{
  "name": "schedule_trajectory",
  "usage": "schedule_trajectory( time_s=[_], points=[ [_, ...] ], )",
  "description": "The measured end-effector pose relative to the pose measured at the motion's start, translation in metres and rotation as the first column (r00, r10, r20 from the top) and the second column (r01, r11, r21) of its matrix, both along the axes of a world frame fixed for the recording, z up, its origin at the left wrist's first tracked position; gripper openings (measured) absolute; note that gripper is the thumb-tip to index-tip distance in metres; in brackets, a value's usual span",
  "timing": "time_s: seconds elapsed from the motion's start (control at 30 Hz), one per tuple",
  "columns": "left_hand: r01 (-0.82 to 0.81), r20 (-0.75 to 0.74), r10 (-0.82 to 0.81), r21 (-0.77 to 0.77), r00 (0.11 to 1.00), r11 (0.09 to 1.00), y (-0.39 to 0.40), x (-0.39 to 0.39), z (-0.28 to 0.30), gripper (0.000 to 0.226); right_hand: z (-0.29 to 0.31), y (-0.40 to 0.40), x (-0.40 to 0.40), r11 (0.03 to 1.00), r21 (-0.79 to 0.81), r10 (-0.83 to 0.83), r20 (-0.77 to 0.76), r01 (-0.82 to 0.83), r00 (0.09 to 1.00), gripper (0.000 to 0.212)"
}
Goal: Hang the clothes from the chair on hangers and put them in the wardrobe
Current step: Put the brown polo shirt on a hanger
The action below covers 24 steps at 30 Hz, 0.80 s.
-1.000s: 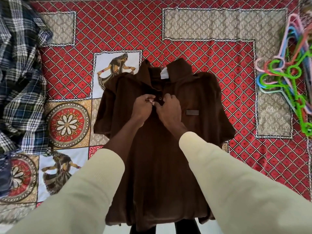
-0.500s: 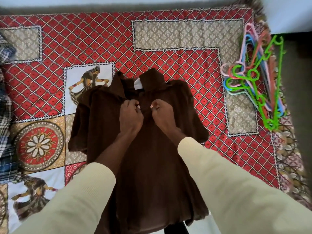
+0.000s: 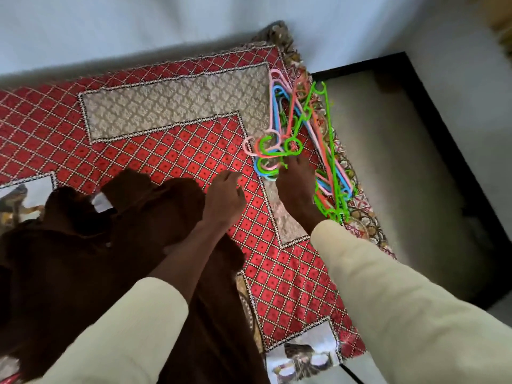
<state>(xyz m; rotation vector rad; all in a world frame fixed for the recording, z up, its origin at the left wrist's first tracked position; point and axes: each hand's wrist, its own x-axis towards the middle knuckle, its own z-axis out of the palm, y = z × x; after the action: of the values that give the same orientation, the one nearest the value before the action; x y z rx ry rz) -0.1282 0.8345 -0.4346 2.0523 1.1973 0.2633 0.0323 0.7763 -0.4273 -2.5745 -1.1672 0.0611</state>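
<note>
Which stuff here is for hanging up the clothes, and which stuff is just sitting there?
For the job:
- brown shirt, spread on the bed
- pile of colourful hangers
- right hand, reaching into the hangers
- left hand, hovering past the shirt

Just there:
- red patterned bedspread
- grey floor
- white wall

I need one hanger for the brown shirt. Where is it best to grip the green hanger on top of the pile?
Probably at the green hanger's hook, approached from the shirt's side: the hook loops lie on top, facing the right hand, while the arms are tangled.
</note>
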Motion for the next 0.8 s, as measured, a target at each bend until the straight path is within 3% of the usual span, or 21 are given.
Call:
schedule_trajectory(
  time_s=[0.1,0.17,0.23,0.4,0.8],
  points=[
    [0.004,0.011,-0.004,0.019,1.000,1.000,0.004,0.040,0.007,0.043,0.002,0.003,0.037,0.977,-0.138,-0.169,-0.052,0.160,0.984,0.035],
    [-0.013,0.034,0.013,0.006,0.999,1.000,0.007,0.056,0.010,0.043,-0.007,0.003,0.049,0.961,-0.222,-0.186,-0.084,0.164,0.979,0.042],
    [-0.012,0.040,0.012,-0.005,0.999,1.000,0.007,0.065,0.011,0.042,-0.013,0.003,0.054,0.962,-0.234,-0.176,-0.121,0.144,0.977,0.036],
    [-0.010,0.017,0.010,0.016,1.000,1.000,0.007,0.069,0.006,0.041,-0.018,0.002,0.059,0.978,-0.141,-0.166,-0.110,0.150,0.980,0.016],
    [-0.064,0.052,0.059,0.083,0.997,0.995,0.014,0.051,0.024,0.032,0.017,-0.007,0.045,0.916,0.255,-0.344,0.102,0.310,0.933,0.006]
  ],
)
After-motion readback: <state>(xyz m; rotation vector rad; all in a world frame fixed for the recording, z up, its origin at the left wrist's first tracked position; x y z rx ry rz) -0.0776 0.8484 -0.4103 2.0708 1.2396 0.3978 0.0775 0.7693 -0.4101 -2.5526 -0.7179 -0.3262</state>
